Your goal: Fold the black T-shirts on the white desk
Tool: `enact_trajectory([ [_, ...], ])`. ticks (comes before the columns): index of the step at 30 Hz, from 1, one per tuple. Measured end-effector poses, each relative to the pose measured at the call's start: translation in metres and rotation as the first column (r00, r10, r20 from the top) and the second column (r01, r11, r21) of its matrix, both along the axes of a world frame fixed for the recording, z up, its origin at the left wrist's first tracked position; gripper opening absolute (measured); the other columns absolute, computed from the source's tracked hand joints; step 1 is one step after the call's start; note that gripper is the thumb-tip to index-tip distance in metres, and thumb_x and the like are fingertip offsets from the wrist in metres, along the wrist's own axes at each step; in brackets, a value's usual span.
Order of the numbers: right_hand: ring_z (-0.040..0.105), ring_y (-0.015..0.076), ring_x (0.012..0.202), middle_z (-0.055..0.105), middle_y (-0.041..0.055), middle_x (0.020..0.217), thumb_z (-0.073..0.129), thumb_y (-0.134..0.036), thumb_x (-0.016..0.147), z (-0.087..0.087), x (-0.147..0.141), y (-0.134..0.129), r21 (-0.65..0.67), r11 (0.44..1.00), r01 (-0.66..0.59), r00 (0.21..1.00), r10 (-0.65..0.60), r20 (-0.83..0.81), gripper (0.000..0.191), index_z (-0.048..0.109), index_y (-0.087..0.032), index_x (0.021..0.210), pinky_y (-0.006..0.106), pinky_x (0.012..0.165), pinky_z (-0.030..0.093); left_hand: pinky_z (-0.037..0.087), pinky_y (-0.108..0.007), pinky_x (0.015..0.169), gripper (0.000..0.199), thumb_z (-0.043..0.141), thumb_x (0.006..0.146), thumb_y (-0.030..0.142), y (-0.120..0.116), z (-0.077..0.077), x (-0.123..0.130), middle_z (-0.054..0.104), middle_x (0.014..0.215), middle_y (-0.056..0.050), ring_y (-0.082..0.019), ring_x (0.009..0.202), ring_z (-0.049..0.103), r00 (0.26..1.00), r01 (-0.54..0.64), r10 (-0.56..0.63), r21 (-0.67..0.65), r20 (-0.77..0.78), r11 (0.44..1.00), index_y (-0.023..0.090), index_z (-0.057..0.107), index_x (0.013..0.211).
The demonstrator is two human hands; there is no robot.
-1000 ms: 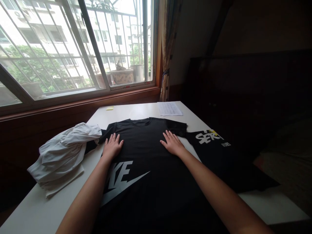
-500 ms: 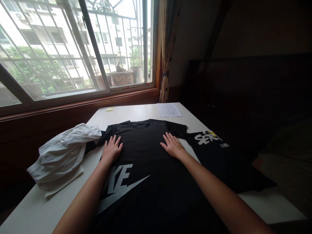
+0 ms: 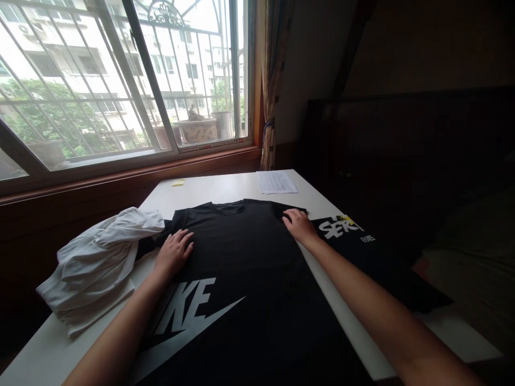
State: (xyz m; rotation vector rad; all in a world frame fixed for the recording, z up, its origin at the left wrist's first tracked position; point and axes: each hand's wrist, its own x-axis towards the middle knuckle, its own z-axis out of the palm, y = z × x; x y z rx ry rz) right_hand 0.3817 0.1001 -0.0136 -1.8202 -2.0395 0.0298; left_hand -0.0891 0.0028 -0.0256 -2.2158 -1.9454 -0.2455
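A black T-shirt (image 3: 241,252) with large pale lettering and a swoosh lies spread out, its neckline toward the window. My left hand (image 3: 176,251) rests on the shirt's left side below the sleeve, palm down and fingers stretched out. On the opposite side, my right hand (image 3: 301,226) touches the shirt by the right sleeve, fingers slightly bent, with no cloth visibly gripped. Under my right forearm and beyond it lies another black shirt (image 3: 386,273) with white and yellow print, partly hanging over the table's edge.
Crumpled white clothing (image 3: 100,257) lies at the left of the white table (image 3: 217,185). Printed papers (image 3: 277,182) and a yellow note (image 3: 178,183) are at the far end. A barred window (image 3: 120,80) and a tied curtain (image 3: 269,139) stand behind.
My right hand has moved outward from the shirt's chest to the right sleeve, its fingers now more bent. My left hand has shifted slightly left and down. More white table shows beside the shirt's right edge.
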Motion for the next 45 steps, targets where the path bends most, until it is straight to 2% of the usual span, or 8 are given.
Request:
enact_trajectory([
  [6,0.051,0.0355,0.125,0.054,0.0196,0.140,0.051,-0.043,0.094,-0.005,0.039,0.044,-0.113,0.964,0.239,0.970,-0.243,-0.016,0.054,0.056,-0.014,0.139,0.045,0.105,0.040,0.029,-0.039,0.121,0.050,0.038,0.101,0.036,0.039,0.022,-0.027,0.047,0.153,-0.013,-0.028,0.143,0.040,0.985,-0.172,0.174,0.072,-0.017,0.982,0.016,0.050,0.145],
  [14,0.043,0.0467,0.130,0.045,0.0277,0.143,0.068,-0.063,0.077,-0.013,0.049,0.076,-0.210,0.885,0.415,0.898,-0.436,-0.063,0.086,0.045,-0.017,0.146,0.058,0.096,0.042,0.045,-0.048,0.104,0.063,0.047,0.097,0.047,0.089,0.035,-0.049,0.055,0.144,-0.020,-0.037,0.128,0.055,0.943,-0.333,0.332,-0.128,-0.032,0.934,0.015,0.040,0.151],
  [17,0.049,0.0457,0.125,0.053,0.0269,0.136,0.075,-0.054,0.072,-0.011,0.049,0.085,-0.237,0.875,0.422,0.878,-0.459,-0.134,0.083,0.049,-0.017,0.141,0.059,0.092,0.045,0.049,-0.050,0.095,0.071,0.054,0.093,0.050,0.101,0.034,-0.052,0.062,0.132,-0.025,-0.042,0.120,0.060,0.913,-0.405,0.405,-0.202,-0.040,0.892,0.014,0.037,0.152],
  [23,0.063,0.0308,0.106,0.064,0.0167,0.119,0.065,-0.023,0.078,0.000,0.033,0.082,-0.152,0.931,0.331,0.912,-0.357,-0.204,0.059,0.051,-0.017,0.135,0.039,0.086,0.051,0.051,-0.049,0.090,0.076,0.060,0.088,0.049,0.117,0.035,-0.058,0.062,0.129,-0.028,-0.044,0.118,0.061,0.878,-0.466,0.478,-0.262,-0.018,0.845,0.010,0.039,0.149],
  [30,0.057,0.0322,0.115,0.050,0.0179,0.139,0.045,-0.017,0.089,0.023,0.014,0.060,0.066,0.967,0.246,0.944,-0.224,-0.244,0.052,0.047,-0.019,0.141,0.043,0.097,0.048,0.047,-0.052,0.097,0.059,0.053,0.089,0.031,0.105,0.033,-0.050,0.060,0.134,-0.018,-0.043,0.126,0.054,0.922,-0.364,0.380,-0.174,0.070,0.915,0.021,0.044,0.147],
  [37,0.060,0.0327,0.110,0.057,0.0171,0.130,0.043,-0.015,0.089,0.032,0.019,0.051,0.217,0.953,0.211,0.959,-0.158,-0.235,0.050,0.051,-0.019,0.138,0.045,0.092,0.051,0.051,-0.047,0.094,0.065,0.043,0.097,0.034,0.083,0.042,-0.052,0.047,0.135,-0.018,-0.033,0.109,0.065,0.941,-0.266,0.278,-0.086,0.192,0.960,0.025,0.022,0.158],
  [41,0.062,0.0322,0.110,0.065,0.0151,0.123,0.051,-0.017,0.087,0.025,0.034,0.056,0.145,0.962,0.232,0.940,-0.184,-0.286,0.053,0.050,-0.021,0.140,0.045,0.094,0.050,0.051,-0.044,0.097,0.092,0.066,0.084,0.041,0.073,0.038,-0.073,0.043,0.133,-0.016,-0.032,0.111,0.064,0.915,-0.212,0.251,-0.153,0.315,0.965,0.025,0.015,0.160],
  [45,0.064,0.0320,0.112,0.064,0.0140,0.128,0.071,-0.039,0.080,0.012,0.046,0.057,-0.074,0.974,0.212,0.864,-0.222,-0.451,0.075,0.040,-0.025,0.148,0.045,0.096,0.050,0.045,-0.046,0.105,0.093,0.070,0.078,0.035,0.059,0.025,-0.086,0.045,0.128,-0.013,-0.031,0.111,0.061,0.899,-0.166,0.214,-0.155,0.382,0.974,0.023,0.024,0.159],
])
